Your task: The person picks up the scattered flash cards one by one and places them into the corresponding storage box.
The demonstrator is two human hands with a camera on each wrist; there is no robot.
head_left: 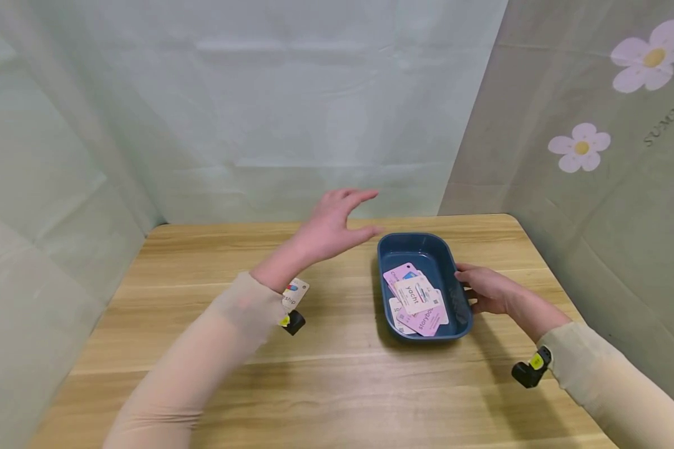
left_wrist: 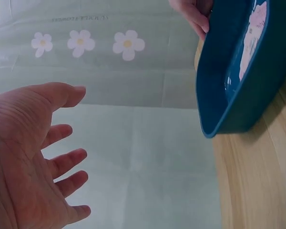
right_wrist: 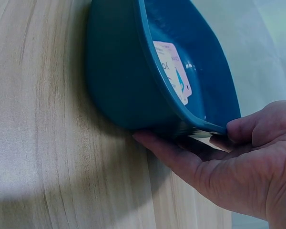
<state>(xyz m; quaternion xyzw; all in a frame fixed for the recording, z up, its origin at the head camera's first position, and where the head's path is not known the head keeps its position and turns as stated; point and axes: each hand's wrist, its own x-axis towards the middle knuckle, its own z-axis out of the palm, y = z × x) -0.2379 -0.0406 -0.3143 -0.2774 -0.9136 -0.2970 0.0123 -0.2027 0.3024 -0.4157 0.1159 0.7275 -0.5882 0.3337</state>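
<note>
A dark blue rectangular plastic bin (head_left: 390, 244) stands on the right half of the table. Several picture cards lie overlapping inside, a white "yacht" card (head_left: 417, 294) on top and a purple card (head_left: 429, 319) partly beneath it. My right hand (head_left: 485, 289) grips the bin's right side; in the right wrist view, a fingertip (right_wrist: 236, 130) sits at the rim and another finger lies along the outer wall. My left hand (head_left: 337, 227) is raised just left of the bin's far end, thumb and fingers spread, holding nothing. Below the left wrist lies another card (head_left: 296, 293), partly hidden by the sleeve.
The wooden table (head_left: 337, 386) ends at a pale cloth backdrop (head_left: 292, 125) behind and on both sides. Flowers (head_left: 580, 148) are printed on the right-hand cloth. A small black camera (head_left: 530, 369) is strapped at the right wrist, another (head_left: 294, 323) at the left.
</note>
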